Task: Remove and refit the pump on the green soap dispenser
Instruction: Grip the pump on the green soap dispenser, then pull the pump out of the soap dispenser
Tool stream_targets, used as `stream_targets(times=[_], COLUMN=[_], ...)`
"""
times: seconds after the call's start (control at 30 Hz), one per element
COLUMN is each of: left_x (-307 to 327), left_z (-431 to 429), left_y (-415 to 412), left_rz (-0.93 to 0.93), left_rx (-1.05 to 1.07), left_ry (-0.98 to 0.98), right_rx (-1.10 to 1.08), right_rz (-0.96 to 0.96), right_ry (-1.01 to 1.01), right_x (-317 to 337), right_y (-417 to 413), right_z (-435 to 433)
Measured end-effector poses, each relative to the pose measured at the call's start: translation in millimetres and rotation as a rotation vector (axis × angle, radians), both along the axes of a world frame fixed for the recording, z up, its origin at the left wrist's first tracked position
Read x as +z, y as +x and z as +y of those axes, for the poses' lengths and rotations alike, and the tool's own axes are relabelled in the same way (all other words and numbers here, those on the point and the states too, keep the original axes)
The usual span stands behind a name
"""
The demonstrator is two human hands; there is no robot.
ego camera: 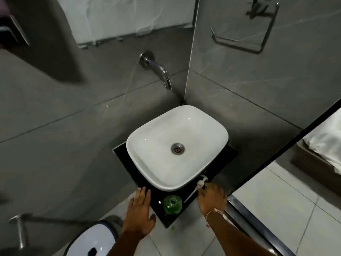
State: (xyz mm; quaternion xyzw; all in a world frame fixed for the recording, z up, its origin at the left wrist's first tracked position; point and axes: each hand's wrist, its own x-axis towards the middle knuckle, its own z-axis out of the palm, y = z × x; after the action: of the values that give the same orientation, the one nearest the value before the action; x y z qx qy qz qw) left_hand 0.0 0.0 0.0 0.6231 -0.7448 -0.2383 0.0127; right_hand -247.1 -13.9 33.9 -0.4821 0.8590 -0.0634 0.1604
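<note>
The green soap dispenser bottle [172, 204] stands on the black counter [156, 195] in front of the basin, its neck open with no pump in it. The white pump [202, 180] lies on the counter to the bottle's right, its thin tube [190, 195] slanting back toward the bottle. My right hand [211, 197] rests over the pump's collar, fingers touching it. My left hand [139, 213] lies flat with fingers apart at the counter's left front edge, holding nothing.
A white basin [147, 145] with a metal drain fills most of the counter. A chrome tap [162, 73] juts from the grey tiled wall above. A white bin [90, 241] stands on the floor at lower left. A towel rail [239, 41] hangs at upper right.
</note>
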Motion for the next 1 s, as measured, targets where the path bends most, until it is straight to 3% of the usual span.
stream_targets(times=[0.2,0.57,0.63,0.8,1.0], left_x=[-21,-26,-30,-36,-38], left_z=[-1,-15,-14,-14,-14], left_y=[-31,-41,-39,-36,-35], left_rz=[0.172,0.249,0.264,0.254,0.229], left_rx=[0.130,0.169,0.168,0.152,0.109], left_ry=[0.144,0.158,0.169,0.152,0.115], right_rx=[-0.307,-0.602,-0.623,-0.459,-0.201], right_rz=[-0.407,-0.638,-0.676,-0.741,-0.629], right_ry=[0.160,0.117,0.021,-0.454,-0.710], right_x=[-19,-43,-31,14,32], right_y=[-16,-20,-17,12,50], right_z=[-44,-63,-54,6,31])
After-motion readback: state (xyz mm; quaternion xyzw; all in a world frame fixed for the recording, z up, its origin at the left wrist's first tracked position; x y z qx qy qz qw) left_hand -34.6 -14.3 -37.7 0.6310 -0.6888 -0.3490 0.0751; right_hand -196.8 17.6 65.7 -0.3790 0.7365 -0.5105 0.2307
